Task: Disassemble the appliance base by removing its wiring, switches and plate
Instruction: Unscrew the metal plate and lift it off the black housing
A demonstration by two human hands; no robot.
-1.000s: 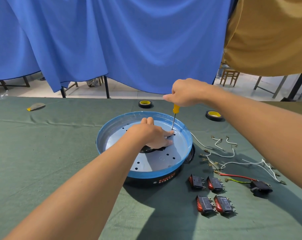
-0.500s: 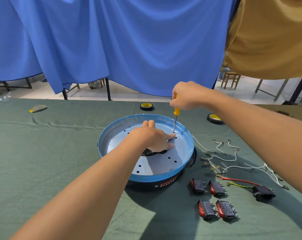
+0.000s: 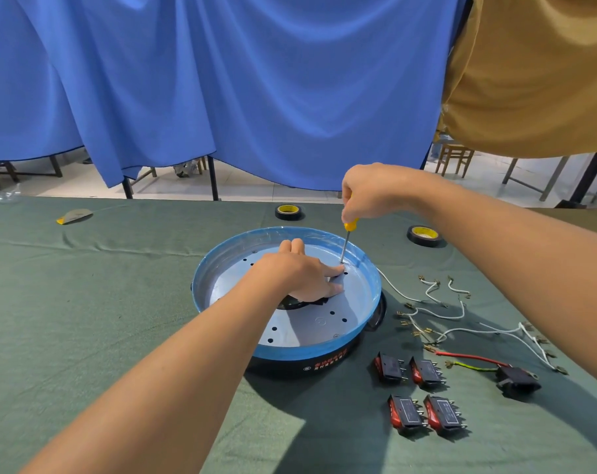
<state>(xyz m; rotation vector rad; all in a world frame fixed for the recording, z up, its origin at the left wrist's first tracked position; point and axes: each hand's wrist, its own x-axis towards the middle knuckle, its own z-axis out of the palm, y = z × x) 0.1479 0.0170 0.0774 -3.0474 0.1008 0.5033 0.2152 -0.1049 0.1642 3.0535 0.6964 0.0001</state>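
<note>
Fingers of my right hand point(image 3: 372, 193) are curled tight round the yellow handle of a screwdriver point(image 3: 347, 241), which I hold nearly upright with its thin steel tip set in a hole near the far right edge of the plate point(image 3: 310, 325). My left hand point(image 3: 300, 277) lies flat with straight fingers, pressing down on the middle of that plate, the thumb reaching toward the screwdriver tip. The plate is a pale, matt metal disc dotted with small round holes, and it sits inside the appliance base point(image 3: 300, 353), a round shallow bowl with a glossy blue rim over a black body, on the green cloth point(image 3: 85, 319). Just right of the base lie loose white wires point(image 3: 444, 316) with brass terminals. In front of those wires are four black rocker switches point(image 3: 423, 371) with red faces and a black socket point(image 3: 517, 381) with red and yellow-green leads. Two black tape rolls point(image 3: 289, 212) with yellow cores lie beyond the base.
</note>
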